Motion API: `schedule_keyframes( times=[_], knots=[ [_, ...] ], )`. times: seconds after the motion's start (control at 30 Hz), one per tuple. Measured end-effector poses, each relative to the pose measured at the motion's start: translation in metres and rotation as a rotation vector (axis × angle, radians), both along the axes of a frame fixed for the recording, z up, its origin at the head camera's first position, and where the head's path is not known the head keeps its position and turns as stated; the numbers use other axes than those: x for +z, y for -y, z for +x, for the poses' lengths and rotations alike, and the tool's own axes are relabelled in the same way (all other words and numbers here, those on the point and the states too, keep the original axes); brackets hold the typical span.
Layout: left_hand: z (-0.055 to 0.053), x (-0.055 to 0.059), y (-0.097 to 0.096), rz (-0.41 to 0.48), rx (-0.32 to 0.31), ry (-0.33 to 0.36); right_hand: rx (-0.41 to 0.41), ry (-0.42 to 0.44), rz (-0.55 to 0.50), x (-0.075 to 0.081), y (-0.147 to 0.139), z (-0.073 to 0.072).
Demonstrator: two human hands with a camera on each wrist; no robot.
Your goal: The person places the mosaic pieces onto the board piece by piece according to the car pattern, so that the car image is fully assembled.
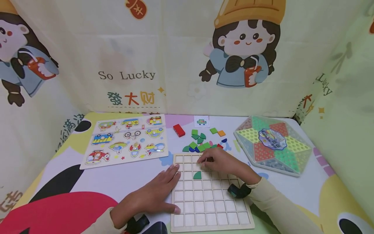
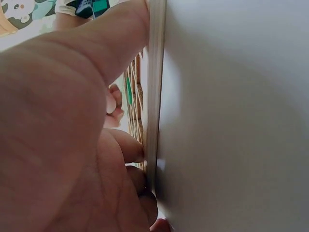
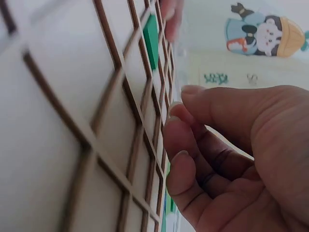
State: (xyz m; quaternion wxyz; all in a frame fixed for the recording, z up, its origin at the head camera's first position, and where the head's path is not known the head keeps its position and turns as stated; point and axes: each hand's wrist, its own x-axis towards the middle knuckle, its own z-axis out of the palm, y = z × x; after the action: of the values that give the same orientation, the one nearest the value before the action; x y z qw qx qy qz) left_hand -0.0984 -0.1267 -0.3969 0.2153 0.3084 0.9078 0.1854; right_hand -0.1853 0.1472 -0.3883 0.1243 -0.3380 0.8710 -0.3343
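A pale wooden grid board (image 1: 209,207) lies in front of me, with one green quarter-circle piece (image 1: 197,175) in a cell of its upper part. My left hand (image 1: 155,191) rests along the board's left edge, thumb low and fingers higher up, touching the rim. Over the upper rows hovers my right hand (image 1: 219,161), its fingers loosely curled with the thumb near the index finger. The right wrist view shows these fingertips (image 3: 181,166) close over the grid and no piece between them. The green piece (image 3: 151,41) stands slightly proud of its cell there.
Loose green, blue, orange and red pieces (image 1: 193,145) lie behind the board. Beyond them are a red box (image 1: 179,130) and a small pattern card (image 1: 201,121). A vehicle puzzle board (image 1: 125,139) lies left, a hexagonal game box (image 1: 273,144) right. A printed curtain surrounds the table.
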Motion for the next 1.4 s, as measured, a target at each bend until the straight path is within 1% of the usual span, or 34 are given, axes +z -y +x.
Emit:
schedule_keyframes(
  times=[0.07, 0.2, 0.4, 0.5, 0.63, 0.87, 1.03, 1.3, 1.4],
  knots=[
    [0.0, -0.001, 0.0, 0.004, -0.001, 0.007, -0.024, -0.023, -0.021, 0.0, -0.003, -0.004],
    [-0.001, -0.002, 0.0, 0.02, 0.005, 0.031, -0.09, -0.023, -0.069, 0.0, -0.007, -0.013],
    [-0.001, -0.003, -0.001, 0.043, 0.007, 0.057, -0.139, -0.086, -0.136, -0.004, -0.014, -0.028],
    [-0.001, -0.003, 0.0, 0.055, 0.005, 0.063, -0.172, -0.089, -0.144, -0.004, -0.018, -0.034],
    [0.0, -0.003, 0.001, 0.076, -0.001, 0.066, -0.211, -0.075, -0.13, -0.005, -0.021, -0.041],
    [0.001, -0.003, 0.001, 0.079, -0.012, 0.06, -0.236, -0.062, -0.102, -0.009, -0.022, -0.052],
    [0.0, -0.003, 0.001, 0.07, -0.013, 0.057, -0.245, -0.028, -0.104, -0.01, -0.021, -0.058],
    [0.0, -0.003, 0.001, 0.063, -0.008, 0.065, -0.202, -0.023, -0.07, -0.012, -0.02, -0.063],
    [-0.001, -0.003, 0.001, 0.071, -0.008, 0.07, -0.213, -0.015, -0.062, -0.013, -0.02, -0.063]
  ],
)
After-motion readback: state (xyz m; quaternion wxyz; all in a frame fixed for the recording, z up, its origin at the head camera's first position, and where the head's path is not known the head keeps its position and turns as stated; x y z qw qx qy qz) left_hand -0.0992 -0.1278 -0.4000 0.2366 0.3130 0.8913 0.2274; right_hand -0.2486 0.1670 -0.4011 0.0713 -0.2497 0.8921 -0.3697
